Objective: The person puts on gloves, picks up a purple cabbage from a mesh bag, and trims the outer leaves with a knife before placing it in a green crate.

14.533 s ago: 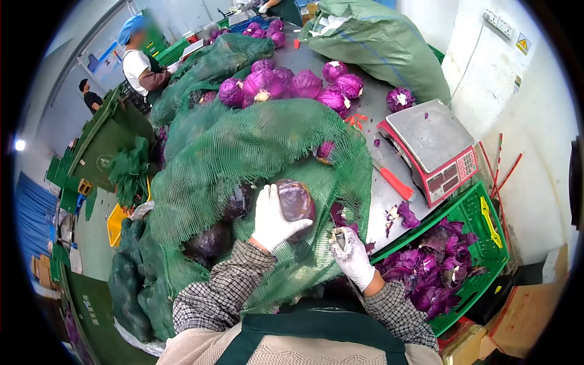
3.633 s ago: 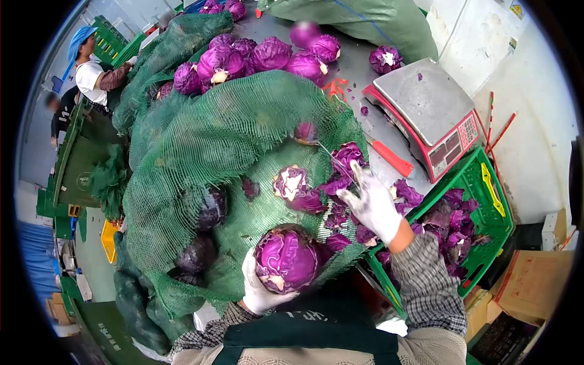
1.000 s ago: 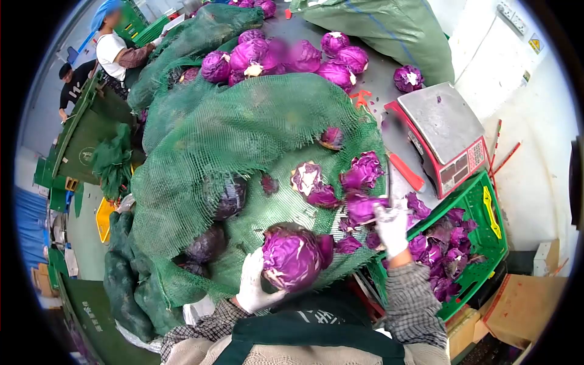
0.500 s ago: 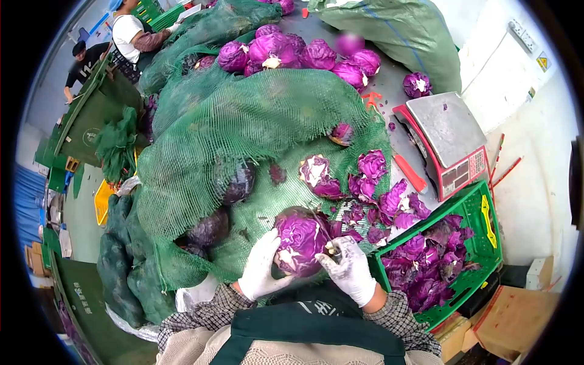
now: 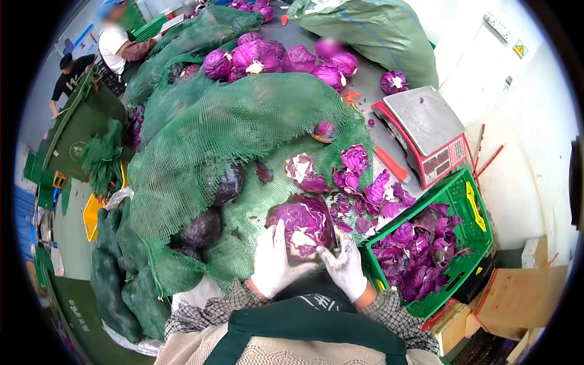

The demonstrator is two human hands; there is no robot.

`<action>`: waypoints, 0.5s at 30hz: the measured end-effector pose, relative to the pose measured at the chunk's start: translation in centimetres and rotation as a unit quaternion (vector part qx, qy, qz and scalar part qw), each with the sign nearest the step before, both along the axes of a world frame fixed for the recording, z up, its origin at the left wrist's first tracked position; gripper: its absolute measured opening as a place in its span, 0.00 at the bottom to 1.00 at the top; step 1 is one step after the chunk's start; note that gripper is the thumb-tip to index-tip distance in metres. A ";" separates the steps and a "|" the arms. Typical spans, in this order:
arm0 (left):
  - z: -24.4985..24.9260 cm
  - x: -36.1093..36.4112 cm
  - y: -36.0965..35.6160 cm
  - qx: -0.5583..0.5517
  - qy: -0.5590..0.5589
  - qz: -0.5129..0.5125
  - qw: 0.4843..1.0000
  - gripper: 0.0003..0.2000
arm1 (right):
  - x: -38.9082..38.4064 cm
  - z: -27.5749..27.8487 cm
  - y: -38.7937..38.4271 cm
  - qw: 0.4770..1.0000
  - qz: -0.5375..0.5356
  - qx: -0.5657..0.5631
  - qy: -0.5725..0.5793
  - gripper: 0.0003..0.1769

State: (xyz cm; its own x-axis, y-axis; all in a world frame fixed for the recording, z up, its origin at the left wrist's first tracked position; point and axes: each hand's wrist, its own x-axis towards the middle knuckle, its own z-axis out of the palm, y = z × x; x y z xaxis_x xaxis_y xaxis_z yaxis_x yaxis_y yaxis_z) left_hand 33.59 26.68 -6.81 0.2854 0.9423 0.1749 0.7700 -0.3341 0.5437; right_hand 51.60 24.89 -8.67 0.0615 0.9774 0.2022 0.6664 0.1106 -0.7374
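A purple cabbage [image 5: 302,226] sits between my two white-gloved hands, its pale cut stem side turned toward me. My left hand [image 5: 275,258] is wrapped against its lower left side. On its lower right, my right hand [image 5: 344,264] presses with thumb and fingers at the edge. Under the cabbage lies green mesh netting [image 5: 246,213]. Just beyond it rest a partly peeled cabbage [image 5: 300,167] and loose purple leaves [image 5: 377,188]. Darker cabbages [image 5: 201,229] show at the left, partly under the net.
At the right stand a green crate [image 5: 471,243] of leaves and a red scale [image 5: 426,118]. An orange-red tool [image 5: 391,164] lies beside the scale. More cabbages [image 5: 257,55] and a green sack [image 5: 371,30] are at the back. Two people work at the far left.
The cabbage has turned so its pale stem side faces up more. My left hand has shifted right, lower on the cabbage. The whole view has moved slightly.
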 end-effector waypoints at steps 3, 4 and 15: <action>1.3 -1.2 -0.3 -0.003 0.032 -0.065 0.997 0.60 | 1.4 -0.6 1.8 0.998 0.042 -0.006 0.044 0.22; 1.6 -1.3 0.6 0.027 0.039 -0.078 0.996 0.60 | 1.8 -0.5 2.2 0.996 0.032 -0.070 0.054 0.22; 1.4 1.5 4.5 0.019 0.130 -0.188 0.973 0.55 | 0.5 -1.8 -0.5 0.997 0.004 -0.051 -0.062 0.24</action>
State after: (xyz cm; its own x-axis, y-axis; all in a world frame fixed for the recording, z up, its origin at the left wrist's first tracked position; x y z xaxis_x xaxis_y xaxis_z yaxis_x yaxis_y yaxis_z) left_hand 35.06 31.15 -5.39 0.6482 0.7570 0.0829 0.6994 -0.6349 0.3282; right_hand 52.12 24.35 -10.48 0.0351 0.9936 0.1076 0.7531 0.0444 -0.6564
